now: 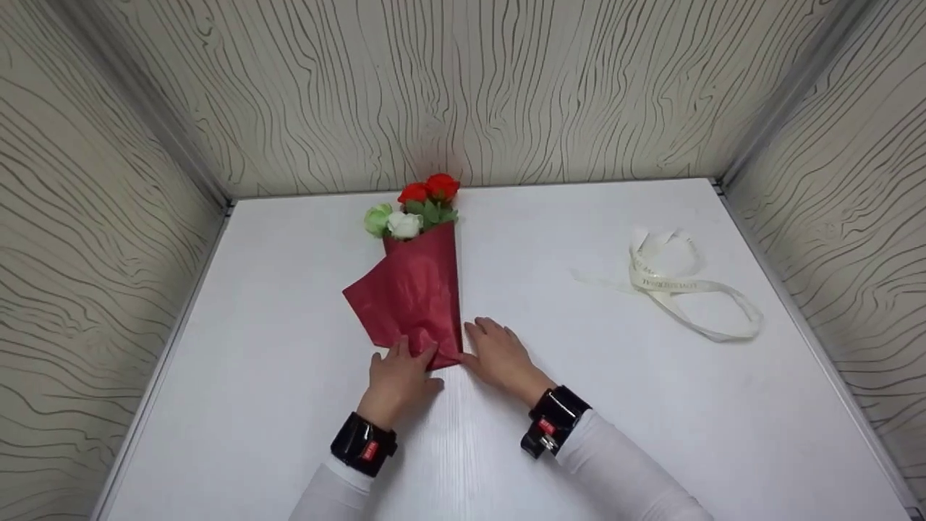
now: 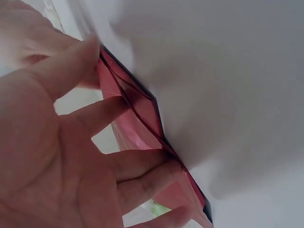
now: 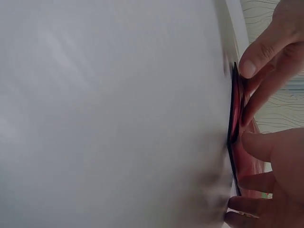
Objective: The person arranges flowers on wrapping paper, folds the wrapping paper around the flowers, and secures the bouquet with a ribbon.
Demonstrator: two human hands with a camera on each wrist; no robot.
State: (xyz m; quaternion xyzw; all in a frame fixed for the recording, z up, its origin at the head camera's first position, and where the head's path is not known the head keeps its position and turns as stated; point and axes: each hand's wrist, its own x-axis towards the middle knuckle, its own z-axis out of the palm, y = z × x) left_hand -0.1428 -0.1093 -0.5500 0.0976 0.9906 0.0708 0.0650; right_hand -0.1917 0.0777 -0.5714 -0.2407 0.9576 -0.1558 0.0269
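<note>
Both hands are down at the near end of the dark red wrapping paper (image 1: 419, 289), which lies left of centre on the white bench (image 1: 289, 260), its flared corner pointing out to the left. Here's the left hand (image 1: 398, 380), on the lower edge: fingers spread and fairly straight, resting against the paper rather than gripping it. The left wrist view takes us in close, fingertips right at the layered edge, where the folds stand slightly apart.

Over to the right hand (image 1: 504, 359), loosely extended just beside the bottom right corner, thumb at that corner and fingers spread along the side, with no grip taken.

And up at the far end, the blooms! Two red flowers (image 1: 428, 189) sit at the top, a white flower (image 1: 404, 225) below them, a pale green flower (image 1: 377, 219) at the left, and green leaves (image 1: 432, 212) tucked between, all poking out of the wrapper's mouth.

Well apart on the right lies a cream ribbon (image 1: 669, 286), loosely looped, lettering printed along it. Black bands (image 1: 363, 443) circle both wrists, over white sleeves (image 1: 615, 463).
</note>
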